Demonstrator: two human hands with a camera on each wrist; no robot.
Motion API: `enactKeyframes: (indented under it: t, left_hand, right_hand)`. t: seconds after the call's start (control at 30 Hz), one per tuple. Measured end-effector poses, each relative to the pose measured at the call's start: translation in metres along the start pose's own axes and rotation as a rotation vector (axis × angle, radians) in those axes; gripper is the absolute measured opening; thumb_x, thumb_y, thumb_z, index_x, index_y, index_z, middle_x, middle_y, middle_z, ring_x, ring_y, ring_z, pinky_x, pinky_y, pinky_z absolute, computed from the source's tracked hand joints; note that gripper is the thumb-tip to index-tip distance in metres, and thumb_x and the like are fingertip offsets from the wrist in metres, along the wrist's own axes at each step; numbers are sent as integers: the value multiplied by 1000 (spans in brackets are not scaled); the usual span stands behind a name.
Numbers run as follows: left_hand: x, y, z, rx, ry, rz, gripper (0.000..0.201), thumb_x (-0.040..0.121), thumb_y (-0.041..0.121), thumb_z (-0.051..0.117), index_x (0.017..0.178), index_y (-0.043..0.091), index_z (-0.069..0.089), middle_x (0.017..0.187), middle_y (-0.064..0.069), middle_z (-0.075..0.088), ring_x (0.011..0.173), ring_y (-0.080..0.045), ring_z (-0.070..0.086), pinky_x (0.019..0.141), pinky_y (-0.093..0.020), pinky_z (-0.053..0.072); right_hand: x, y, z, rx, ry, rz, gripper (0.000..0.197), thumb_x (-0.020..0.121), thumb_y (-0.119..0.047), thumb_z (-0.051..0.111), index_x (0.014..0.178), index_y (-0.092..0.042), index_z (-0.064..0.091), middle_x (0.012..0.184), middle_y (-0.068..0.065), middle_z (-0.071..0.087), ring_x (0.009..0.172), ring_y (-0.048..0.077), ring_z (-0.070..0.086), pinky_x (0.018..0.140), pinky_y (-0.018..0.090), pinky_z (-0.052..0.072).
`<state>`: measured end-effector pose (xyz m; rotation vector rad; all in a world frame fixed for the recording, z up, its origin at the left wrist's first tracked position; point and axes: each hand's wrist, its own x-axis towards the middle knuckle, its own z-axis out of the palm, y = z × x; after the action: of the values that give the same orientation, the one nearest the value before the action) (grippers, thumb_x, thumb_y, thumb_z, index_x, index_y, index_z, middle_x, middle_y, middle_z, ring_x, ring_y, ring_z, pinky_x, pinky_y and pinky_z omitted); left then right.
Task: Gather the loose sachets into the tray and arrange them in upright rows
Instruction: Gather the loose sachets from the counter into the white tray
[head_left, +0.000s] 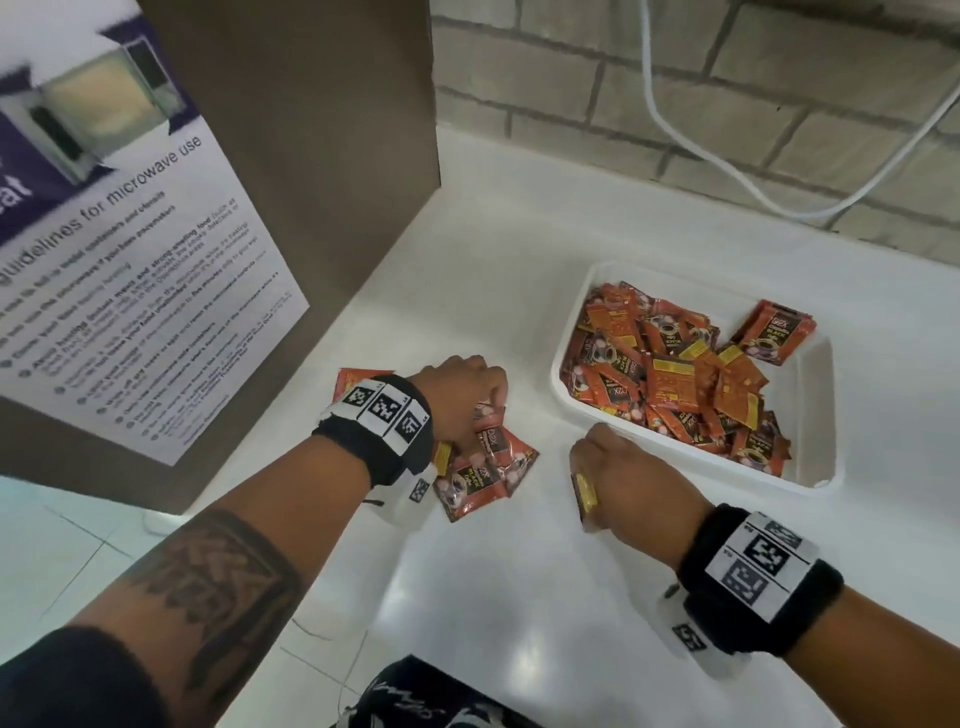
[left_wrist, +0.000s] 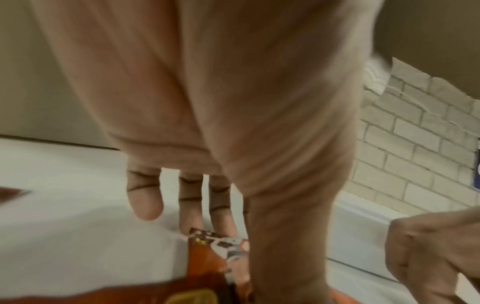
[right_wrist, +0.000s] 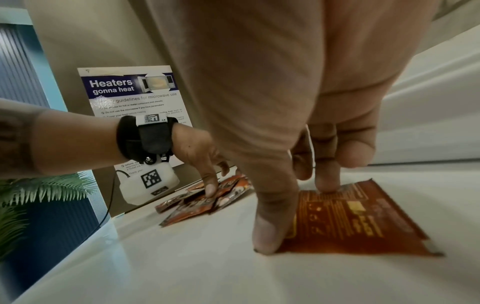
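A white tray (head_left: 802, 410) on the white counter holds a jumbled heap of orange-brown sachets (head_left: 670, 374); one leans on its far rim. Left of the tray lies a small pile of loose sachets (head_left: 488, 473) (right_wrist: 207, 203). My left hand (head_left: 491, 405) (left_wrist: 233, 236) is down on this pile, fingers and thumb pinching one sachet (left_wrist: 221, 246) by its edge. Just in front of the tray, my right hand (head_left: 587, 457) (right_wrist: 296, 209) grips a single sachet (right_wrist: 363, 222) lying face down, thumb at its near edge and fingertips on top. Another sachet (head_left: 349, 379) peeks out behind my left wrist.
A brown cabinet panel with a microwave-guidelines poster (head_left: 130, 260) stands close on the left. Behind the counter is a brick wall with a white cable (head_left: 727, 171). The counter's front edge (head_left: 311, 597) runs below my left forearm. A green plant (right_wrist: 39, 189) sits beyond it.
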<state>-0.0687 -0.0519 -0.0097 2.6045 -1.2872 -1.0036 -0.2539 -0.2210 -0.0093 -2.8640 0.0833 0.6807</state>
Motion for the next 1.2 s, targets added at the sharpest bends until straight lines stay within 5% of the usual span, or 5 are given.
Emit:
enactKeyframes:
  t: [0.23,0.6,0.7,0.87,1.2]
  left_hand:
    - [-2,-19,-1,-349,214,30,39,75,15,84,84,28,48,80,8,58,72,-14,55,63,-28,45]
    - [-41,-66,-55,-846,795,-165,29,82,15,80,98,24,58,99,-5,73,90,-26,71,80,-44,59]
    - [-55,-82,-61,-563,676,-362,35,84,15,78,112,19,59,107,-1,69,92,-18,67,80,-31,53]
    - [-68,-99,-36,-377,276,-549,68,80,10,79,139,15,45,132,-6,58,113,-27,60,94,-40,53]
    - [-70,-95,-16,-291,222,-582,54,82,21,80,128,5,56,124,-10,64,109,-26,62,92,-35,53]
  right_hand:
    - [4,-17,-1,-24,61,31,44,80,-30,77,95,-25,36,99,-4,57,84,16,48,59,31,40]
    - [49,-100,-26,587,244,-114,21,77,-17,81,86,-22,62,99,-4,55,82,11,54,67,20,40]
    - [83,-132,-25,468,211,-195,20,77,-19,79,91,-21,66,106,-2,51,89,18,56,75,28,47]
    - [111,-143,-27,93,146,-221,46,78,-31,79,119,-16,66,136,6,45,126,28,35,94,40,47]
    - [120,-119,-31,325,126,-31,24,76,-14,81,94,-15,64,111,5,48,90,23,56,74,30,46]
